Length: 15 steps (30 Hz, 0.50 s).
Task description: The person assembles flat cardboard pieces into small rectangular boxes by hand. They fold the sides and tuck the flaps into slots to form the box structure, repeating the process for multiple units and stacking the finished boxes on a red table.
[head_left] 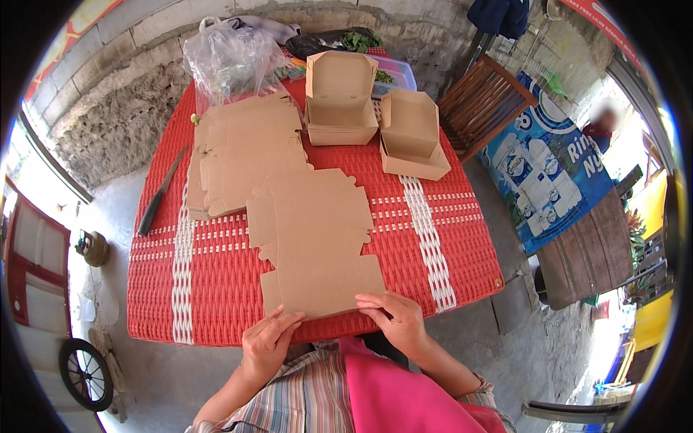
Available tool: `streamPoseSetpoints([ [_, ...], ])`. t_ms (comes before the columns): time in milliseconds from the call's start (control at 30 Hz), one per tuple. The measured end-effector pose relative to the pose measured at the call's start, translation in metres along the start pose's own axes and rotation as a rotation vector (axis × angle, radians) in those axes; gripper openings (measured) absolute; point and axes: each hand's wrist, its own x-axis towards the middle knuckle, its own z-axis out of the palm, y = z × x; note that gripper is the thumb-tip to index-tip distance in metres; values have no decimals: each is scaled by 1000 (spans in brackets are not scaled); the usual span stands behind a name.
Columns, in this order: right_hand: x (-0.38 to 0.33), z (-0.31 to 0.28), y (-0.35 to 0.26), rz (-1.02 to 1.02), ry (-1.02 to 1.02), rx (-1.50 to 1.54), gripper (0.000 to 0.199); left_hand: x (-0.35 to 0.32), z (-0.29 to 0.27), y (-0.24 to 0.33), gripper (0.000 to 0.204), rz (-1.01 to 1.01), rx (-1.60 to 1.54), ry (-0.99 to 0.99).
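Observation:
A flat brown cardboard box blank (pixel 317 224) lies before me on the red woven table, its near flap at the front edge. My left hand (pixel 268 338) pinches the near left corner of that flap between thumb and fingers. At the near right corner, my right hand (pixel 395 317) grips the same edge, fingertips on top. A stack of flat box blanks (pixel 249 155) lies beyond to the left, partly next to this one. Two folded boxes with raised lids stand farther back: a taller box (pixel 342 130) and another box (pixel 415 155) to its right.
On the left of the red woven table (pixel 462 252) lies a knife (pixel 160 195) with a black handle. A clear plastic bag (pixel 234 61), a clear tub (pixel 399 76) and leafy greens (pixel 361 40) are at the back. A wooden chair (pixel 485 105) stands at the far right.

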Motion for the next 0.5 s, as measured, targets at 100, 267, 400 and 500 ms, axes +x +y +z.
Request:
streamPoseSetpoints([
  [100, -2, 2, 6, -65, 35, 14, 27, -2, 1, -3, 20, 0, -16, 6],
  [267, -5, 3, 10, -127, 67, 41, 28, 12, -9, 10, 25, 49, 144, 22],
  [400, -5, -5, 5, -82, 23, 42, 25, 10, -18, -2, 26, 95, 260, -51],
  [500, -6, -11, 6, -28, -97, 26, 36, 8, -16, -4, 25, 35, 113, -34],
])
